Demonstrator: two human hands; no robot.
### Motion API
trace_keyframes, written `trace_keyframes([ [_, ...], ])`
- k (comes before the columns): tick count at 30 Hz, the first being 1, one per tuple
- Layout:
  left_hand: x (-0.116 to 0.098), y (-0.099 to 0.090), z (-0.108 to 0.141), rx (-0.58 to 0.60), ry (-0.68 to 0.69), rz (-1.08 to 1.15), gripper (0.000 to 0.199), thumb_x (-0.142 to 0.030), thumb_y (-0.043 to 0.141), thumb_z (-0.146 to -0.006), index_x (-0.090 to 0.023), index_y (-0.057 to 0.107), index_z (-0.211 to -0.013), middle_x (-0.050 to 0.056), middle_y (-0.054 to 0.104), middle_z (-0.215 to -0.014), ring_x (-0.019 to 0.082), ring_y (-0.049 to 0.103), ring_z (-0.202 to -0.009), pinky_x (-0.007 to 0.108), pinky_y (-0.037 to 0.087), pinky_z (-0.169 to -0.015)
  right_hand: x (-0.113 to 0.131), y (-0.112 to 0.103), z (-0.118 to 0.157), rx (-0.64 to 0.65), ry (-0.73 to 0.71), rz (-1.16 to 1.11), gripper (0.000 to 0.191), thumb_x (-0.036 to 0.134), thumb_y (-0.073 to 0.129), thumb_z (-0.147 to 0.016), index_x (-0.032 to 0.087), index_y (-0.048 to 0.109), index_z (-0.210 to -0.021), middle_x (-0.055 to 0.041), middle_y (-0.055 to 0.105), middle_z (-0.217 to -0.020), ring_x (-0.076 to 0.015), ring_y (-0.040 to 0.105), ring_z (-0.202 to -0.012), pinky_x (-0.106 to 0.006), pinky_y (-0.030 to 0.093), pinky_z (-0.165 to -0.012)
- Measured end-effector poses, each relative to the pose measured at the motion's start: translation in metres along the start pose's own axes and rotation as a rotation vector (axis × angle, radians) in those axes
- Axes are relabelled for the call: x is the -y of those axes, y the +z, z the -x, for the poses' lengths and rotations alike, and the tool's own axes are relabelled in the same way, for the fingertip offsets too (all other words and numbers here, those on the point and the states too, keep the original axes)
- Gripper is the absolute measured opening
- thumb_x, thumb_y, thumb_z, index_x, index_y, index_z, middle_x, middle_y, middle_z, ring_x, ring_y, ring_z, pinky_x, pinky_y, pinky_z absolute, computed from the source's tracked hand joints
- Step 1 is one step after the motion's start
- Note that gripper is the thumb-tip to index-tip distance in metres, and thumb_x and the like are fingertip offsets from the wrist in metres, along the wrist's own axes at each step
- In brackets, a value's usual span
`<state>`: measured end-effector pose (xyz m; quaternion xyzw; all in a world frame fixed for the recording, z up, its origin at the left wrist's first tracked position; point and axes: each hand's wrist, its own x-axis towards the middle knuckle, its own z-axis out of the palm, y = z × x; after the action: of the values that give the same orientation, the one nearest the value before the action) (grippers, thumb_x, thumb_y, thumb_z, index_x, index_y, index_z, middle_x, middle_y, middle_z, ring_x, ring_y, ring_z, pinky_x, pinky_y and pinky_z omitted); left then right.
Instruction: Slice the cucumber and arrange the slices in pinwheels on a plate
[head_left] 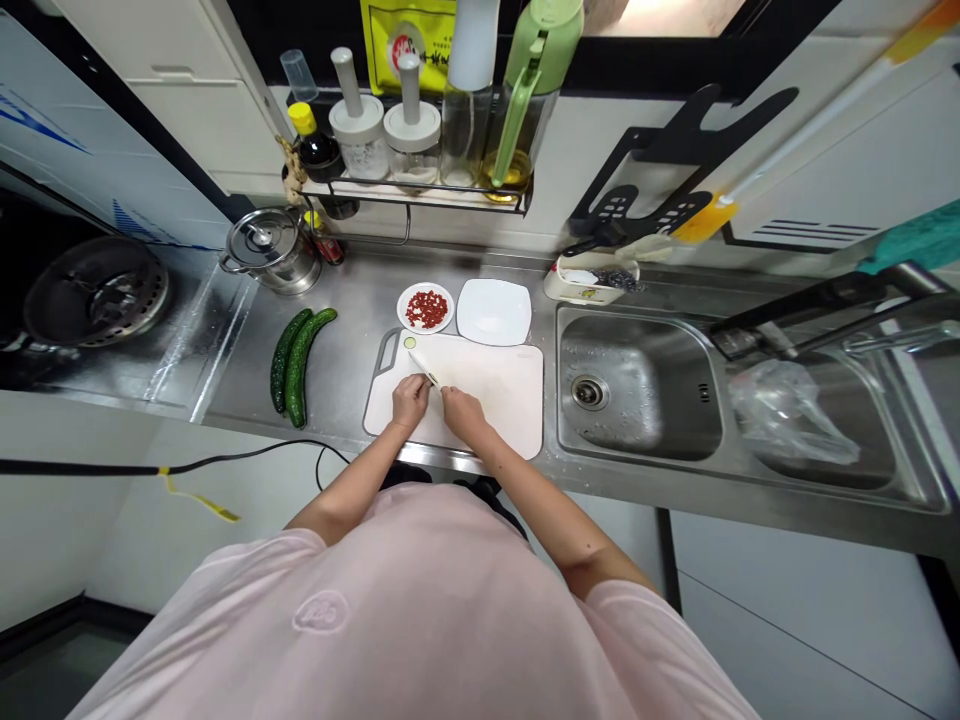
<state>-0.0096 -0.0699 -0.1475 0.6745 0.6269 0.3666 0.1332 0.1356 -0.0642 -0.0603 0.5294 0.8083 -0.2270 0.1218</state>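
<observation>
Person's got a knife (pixel 421 366) over the cutting board (pixel 502 405), right hand (pixel 463 411) wrapped round the handle. Left hand (pixel 410 400) is bunched up by the blade, can't tell if it's pinching anything. Green slice (pixel 409 342) near the board's far left corner, two cucumbers (pixel 298 372) left of the board, sink (pixel 637 395) to its right.

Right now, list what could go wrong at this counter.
The left hand is close to the slim, pale-bladed knife in the right hand, so a slip might nick a finger. The small, round, pale green slice lies near the far edge of the white, rectangular cutting board; a nudge could push it off.
</observation>
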Motion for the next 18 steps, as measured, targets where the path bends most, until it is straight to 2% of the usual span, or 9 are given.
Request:
trace_keyframes([
  [10, -0.003, 0.000, 0.000, -0.007, -0.014, 0.005, 0.018, -0.023, 0.045, -0.089, -0.020, 0.059, -0.077, 0.005, 0.064, -0.080, 0.017, 0.057, -0.078, 0.029, 0.042, -0.072, -0.006, 0.006, 0.010, 0.005, 0.008, -0.007, 0.027, 0.002, 0.033, -0.087, 0.015, 0.049, -0.105, -0.0102, 0.062, -0.102, -0.0190, 0.063, -0.089, -0.027, 0.045, -0.072],
  [18, -0.002, 0.000, 0.000, 0.007, -0.012, -0.010, 0.019, -0.024, 0.045, -0.089, -0.020, 0.058, -0.076, 0.005, 0.063, -0.080, 0.017, 0.057, -0.077, 0.029, 0.041, -0.071, -0.001, 0.002, -0.001, 0.023, 0.017, -0.013, 0.028, 0.004, 0.034, -0.089, 0.015, 0.048, -0.110, -0.0118, 0.060, -0.107, -0.0192, 0.062, -0.094, -0.028, 0.045, -0.077],
])
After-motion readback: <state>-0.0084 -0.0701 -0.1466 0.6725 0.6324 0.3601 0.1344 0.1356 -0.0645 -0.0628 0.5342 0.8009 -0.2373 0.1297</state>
